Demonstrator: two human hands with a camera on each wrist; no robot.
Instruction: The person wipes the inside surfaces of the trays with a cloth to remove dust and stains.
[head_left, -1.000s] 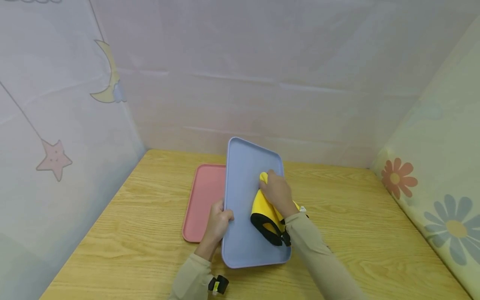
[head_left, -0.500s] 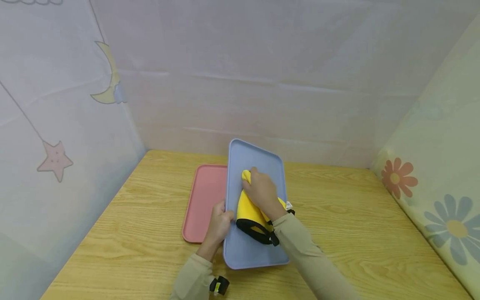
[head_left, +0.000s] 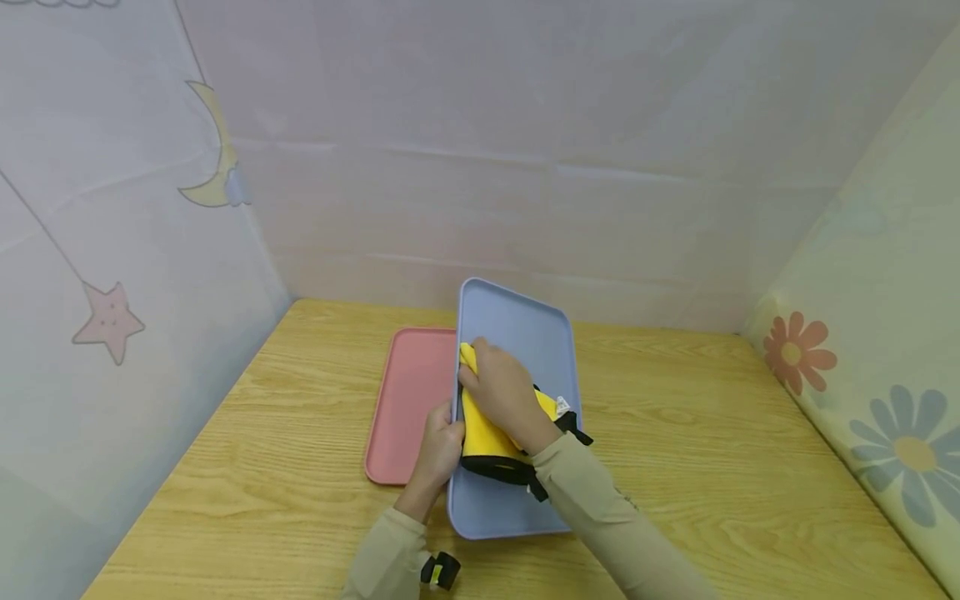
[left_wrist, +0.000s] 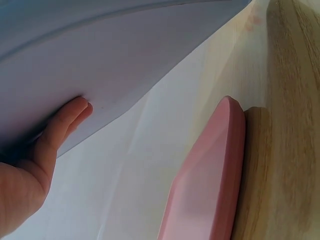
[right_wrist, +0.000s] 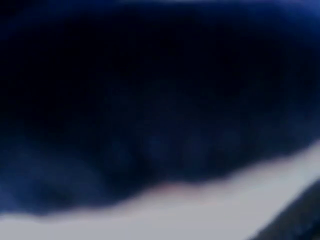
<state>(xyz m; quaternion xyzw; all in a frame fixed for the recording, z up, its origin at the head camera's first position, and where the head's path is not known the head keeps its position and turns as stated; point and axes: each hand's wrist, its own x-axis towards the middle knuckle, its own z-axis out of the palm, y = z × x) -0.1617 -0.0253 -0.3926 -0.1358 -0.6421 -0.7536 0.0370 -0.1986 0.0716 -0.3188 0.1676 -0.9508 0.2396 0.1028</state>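
1 wood-grained table (head_left: pixel 675 467) fills the lower half of the head view. Near the middle of the frame, a shallow blue rectangular tray (head_left: pixel 536 350) is held at a steep tilt, inner face toward the camera, which seems to bring that face within easy reach; whether its lower edge touches the table, I cannot tell. Left of centre, a pink rectangular tray (head_left: pixel 411 400) lies on the table, partly hidden by the blue 1. A black-edged yellow fabric piece (head_left: pixel 480 433) lies against the blue tray near its left rim, its upper end clamped in the right hand (head_left: pixel 502 383), likely bunched for a firm hold; the right wrist view is too dark to add more. The left hand (head_left: pixel 437 446) clamps that rim, thumb in front, fingers behind, presumably steadying it against pressure. Smallest, a white tag (head_left: pixel 562 406) shows at the fabric's right
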